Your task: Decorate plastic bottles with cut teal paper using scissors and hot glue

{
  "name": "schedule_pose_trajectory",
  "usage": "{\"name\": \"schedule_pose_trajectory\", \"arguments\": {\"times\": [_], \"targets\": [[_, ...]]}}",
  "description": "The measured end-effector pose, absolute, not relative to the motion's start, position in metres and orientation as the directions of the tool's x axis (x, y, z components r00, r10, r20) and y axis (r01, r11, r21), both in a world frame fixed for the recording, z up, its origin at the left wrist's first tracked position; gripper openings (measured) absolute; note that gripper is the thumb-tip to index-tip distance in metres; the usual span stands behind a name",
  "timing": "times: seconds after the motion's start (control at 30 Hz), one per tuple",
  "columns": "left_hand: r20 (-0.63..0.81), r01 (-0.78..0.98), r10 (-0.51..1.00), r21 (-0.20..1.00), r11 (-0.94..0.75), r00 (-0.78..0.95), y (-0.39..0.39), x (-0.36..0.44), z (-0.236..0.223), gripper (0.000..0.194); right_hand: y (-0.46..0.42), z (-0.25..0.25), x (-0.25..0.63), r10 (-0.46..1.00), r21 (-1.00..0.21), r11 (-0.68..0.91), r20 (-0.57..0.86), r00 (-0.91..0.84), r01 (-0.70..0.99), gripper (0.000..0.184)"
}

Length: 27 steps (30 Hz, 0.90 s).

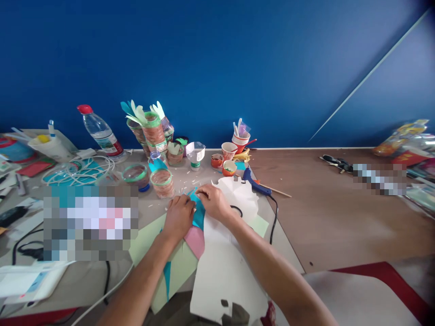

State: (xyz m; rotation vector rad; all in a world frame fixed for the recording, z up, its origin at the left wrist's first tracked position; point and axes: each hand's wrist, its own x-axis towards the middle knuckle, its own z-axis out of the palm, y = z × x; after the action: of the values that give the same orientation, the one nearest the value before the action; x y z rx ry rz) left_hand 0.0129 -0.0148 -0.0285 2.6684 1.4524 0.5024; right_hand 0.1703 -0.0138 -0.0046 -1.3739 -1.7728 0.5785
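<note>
A piece of blue paper lies between my two hands. My right hand is closed in a pinch at the paper's upper end. On its left side my left hand has curled fingers pressed against the same paper. Just below it shows a pink piece of paper. A large white paper sheet with cut-out holes reaches from under my right forearm toward me. Light green paper spreads under my left forearm, with a thin blue scrap on it.
Behind my hands stand a cup with a green rim, several taller decorated cups and small paper cups. A blue glue gun lies to the right, its black cord trailing forward. A water bottle and coiled white cable are at left.
</note>
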Motion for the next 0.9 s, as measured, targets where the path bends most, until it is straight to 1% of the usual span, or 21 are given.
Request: {"name": "schedule_pose_trajectory", "arguments": {"times": [0.17,0.3,0.37,0.43,0.53,0.6,0.67,0.73,0.8,0.9], "targets": [[0.232,0.816,0.848,0.243,-0.524,0.476,-0.014,0.016,-0.029,0.017,-0.014,-0.007,0.169,0.93,-0.689,0.352,0.335,-0.152,0.633,0.021],[0.222,0.815,0.855,0.263,-0.516,0.469,-0.013,0.015,-0.032,0.015,-0.013,-0.008,0.169,0.93,-0.686,0.347,0.338,-0.143,0.639,0.022],[0.251,0.803,0.848,0.282,-0.526,0.467,-0.011,0.014,-0.034,0.015,-0.013,-0.009,0.169,0.93,-0.699,0.345,0.343,-0.13,0.626,0.021],[0.312,0.77,0.836,0.335,-0.542,0.452,-0.008,0.012,-0.036,0.016,-0.014,-0.008,0.168,0.931,-0.726,0.342,0.347,-0.112,0.596,0.021],[0.409,0.685,0.829,0.476,-0.551,0.382,-0.004,0.008,-0.035,0.016,-0.014,-0.007,0.168,0.946,-0.803,0.301,0.319,-0.055,0.515,0.02],[0.434,0.631,0.839,0.56,-0.536,0.328,-0.002,0.007,-0.034,0.015,-0.014,-0.005,0.168,0.961,-0.856,0.252,0.275,-0.015,0.451,0.018],[0.442,0.602,0.847,0.602,-0.525,0.297,-0.002,0.006,-0.032,0.015,-0.013,-0.004,0.169,0.971,-0.89,0.211,0.237,0.015,0.405,0.018],[0.439,0.6,0.849,0.606,-0.522,0.295,-0.003,0.006,-0.03,0.016,-0.013,-0.002,0.17,0.973,-0.898,0.201,0.231,0.029,0.392,0.019],[0.413,0.62,0.844,0.575,-0.534,0.343,-0.005,0.007,-0.029,0.016,-0.014,0.0,0.171,0.968,-0.883,0.229,0.25,-0.001,0.409,0.019],[0.33,0.701,0.829,0.444,-0.559,0.452,-0.009,0.009,-0.029,0.012,-0.015,0.002,0.172,0.958,-0.836,0.279,0.279,-0.07,0.472,0.021]]}}
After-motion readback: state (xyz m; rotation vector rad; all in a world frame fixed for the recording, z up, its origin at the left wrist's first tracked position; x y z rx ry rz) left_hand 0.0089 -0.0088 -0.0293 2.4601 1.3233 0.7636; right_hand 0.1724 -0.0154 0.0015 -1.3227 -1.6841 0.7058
